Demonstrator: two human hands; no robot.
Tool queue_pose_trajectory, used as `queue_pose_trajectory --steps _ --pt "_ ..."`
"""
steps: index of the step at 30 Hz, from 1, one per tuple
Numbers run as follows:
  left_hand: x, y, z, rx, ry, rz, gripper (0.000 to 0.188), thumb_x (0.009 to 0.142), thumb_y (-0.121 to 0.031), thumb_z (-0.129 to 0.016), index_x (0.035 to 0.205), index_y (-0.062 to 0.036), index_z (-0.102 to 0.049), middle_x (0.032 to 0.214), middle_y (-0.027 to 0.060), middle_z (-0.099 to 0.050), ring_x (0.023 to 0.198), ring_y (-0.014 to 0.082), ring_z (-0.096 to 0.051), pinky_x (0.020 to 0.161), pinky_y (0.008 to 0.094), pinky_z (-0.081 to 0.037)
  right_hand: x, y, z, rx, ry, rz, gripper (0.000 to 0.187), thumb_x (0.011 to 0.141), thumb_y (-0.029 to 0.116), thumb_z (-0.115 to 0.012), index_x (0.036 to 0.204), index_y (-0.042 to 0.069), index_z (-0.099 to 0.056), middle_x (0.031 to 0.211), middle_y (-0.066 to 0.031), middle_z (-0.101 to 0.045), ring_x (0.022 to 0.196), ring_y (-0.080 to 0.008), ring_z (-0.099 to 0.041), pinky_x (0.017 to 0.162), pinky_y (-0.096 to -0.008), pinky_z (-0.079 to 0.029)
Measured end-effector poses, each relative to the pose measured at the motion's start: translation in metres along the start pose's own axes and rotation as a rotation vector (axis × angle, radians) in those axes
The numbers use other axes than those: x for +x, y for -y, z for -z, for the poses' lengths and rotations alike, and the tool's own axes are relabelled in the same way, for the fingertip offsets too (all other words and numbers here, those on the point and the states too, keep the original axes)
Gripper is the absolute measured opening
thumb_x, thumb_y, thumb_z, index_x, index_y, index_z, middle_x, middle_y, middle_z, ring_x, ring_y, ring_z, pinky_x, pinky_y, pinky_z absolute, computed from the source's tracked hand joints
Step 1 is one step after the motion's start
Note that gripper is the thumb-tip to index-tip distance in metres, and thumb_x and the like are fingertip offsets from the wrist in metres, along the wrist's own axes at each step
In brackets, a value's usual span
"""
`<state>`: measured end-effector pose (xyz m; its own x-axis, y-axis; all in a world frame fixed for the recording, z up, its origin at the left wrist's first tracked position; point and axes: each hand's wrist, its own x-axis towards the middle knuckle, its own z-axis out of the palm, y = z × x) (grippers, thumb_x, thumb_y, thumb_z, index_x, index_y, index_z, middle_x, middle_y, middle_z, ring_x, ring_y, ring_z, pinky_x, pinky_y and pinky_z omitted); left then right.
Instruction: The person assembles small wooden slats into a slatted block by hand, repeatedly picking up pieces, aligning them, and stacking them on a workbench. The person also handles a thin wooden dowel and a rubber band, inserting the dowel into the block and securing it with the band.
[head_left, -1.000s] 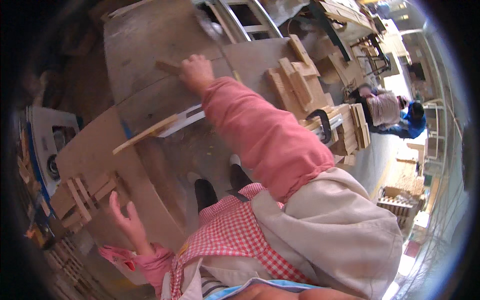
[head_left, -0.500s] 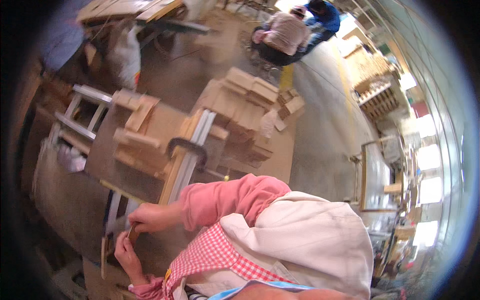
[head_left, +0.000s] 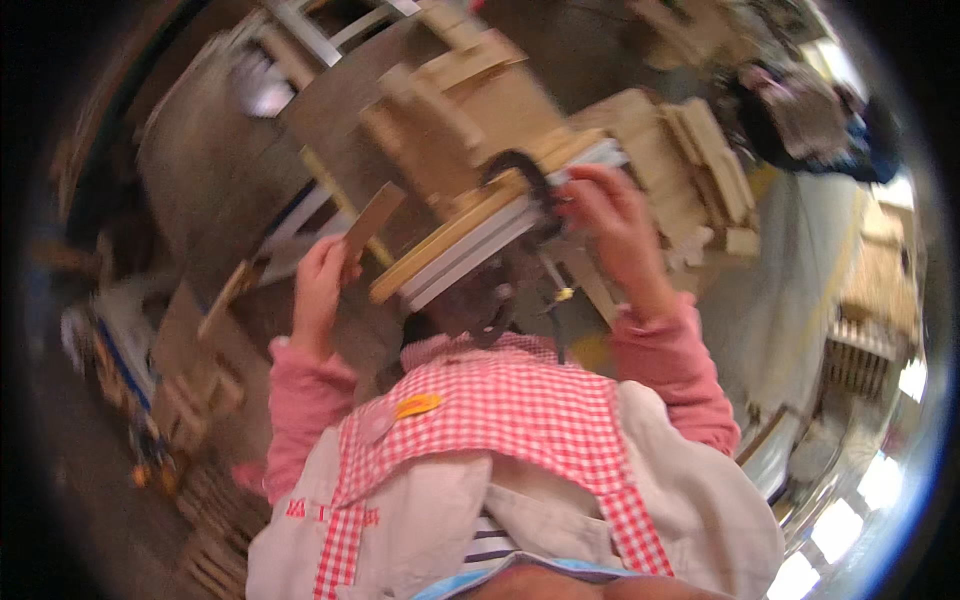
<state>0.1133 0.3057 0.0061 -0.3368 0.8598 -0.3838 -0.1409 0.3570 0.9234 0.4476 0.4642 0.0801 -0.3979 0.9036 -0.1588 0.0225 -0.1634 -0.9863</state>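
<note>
My left hand (head_left: 320, 283) is closed on one end of a thin, flat wooden strip (head_left: 374, 218), which points up and to the right. My right hand (head_left: 612, 220) is at the far end of a pale metal rail (head_left: 470, 252), beside a black C-shaped clamp (head_left: 522, 168). Its fingers bend toward the rail and clamp, but blur hides whether they grip anything. A wooden bar (head_left: 440, 242) runs along the rail, and the clamp reaches over both.
Light wood pieces (head_left: 425, 110) lie on a board beyond the rail. More stacked boards (head_left: 690, 150) stand to the right. A metal frame (head_left: 335, 35) is at the upper left, pallets (head_left: 860, 345) at the right. A person (head_left: 800, 110) is at the far right.
My hands were together at the wooden strip at the lower left. The right has let go and moved across to the rail and clamp; the left keeps the strip. The view has turned.
</note>
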Motion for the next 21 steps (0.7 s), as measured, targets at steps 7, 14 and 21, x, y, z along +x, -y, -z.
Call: queue_pose_trajectory --steps 7,14,21 --pt "0.013 0.041 -0.003 0.028 -0.138 0.1 0.014 0.09 -0.015 -0.06 0.097 -0.0033 -0.064 0.083 -0.0005 -0.06 0.072 0.0068 -0.053 0.063 0.022 -0.044 0.026 -0.012 0.005 -0.186 -0.002 -0.126 0.021 0.095 0.013 -0.055 0.113 0.004 -0.06 0.091 -0.0006 -0.064 0.078 -0.0062 -0.059 0.066 -0.0184 -0.044" --pt "0.027 0.042 -0.007 0.213 0.0 0.199 0.015 0.081 -0.013 -0.064 0.088 -0.0002 -0.063 0.074 0.0041 -0.063 0.067 0.0091 -0.058 0.061 0.025 -0.046 0.075 -0.012 -0.05 -0.426 0.291 -0.018 0.02 0.093 0.008 -0.057 0.111 0.001 -0.062 0.088 -0.0011 -0.063 0.078 -0.007 -0.058 0.068 -0.0202 -0.046" --pt "0.037 0.033 -0.015 0.376 -0.058 0.208 0.028 0.076 -0.02 -0.069 0.095 -0.0007 -0.063 0.074 0.0069 -0.066 0.068 0.0149 -0.062 0.062 0.029 -0.048 0.071 -0.043 -0.141 -0.912 0.739 0.444 0.022 0.084 0.011 -0.063 0.106 0.009 -0.065 0.1 -0.0146 -0.065 0.099 -0.0307 -0.061 0.088 -0.0398 -0.048"
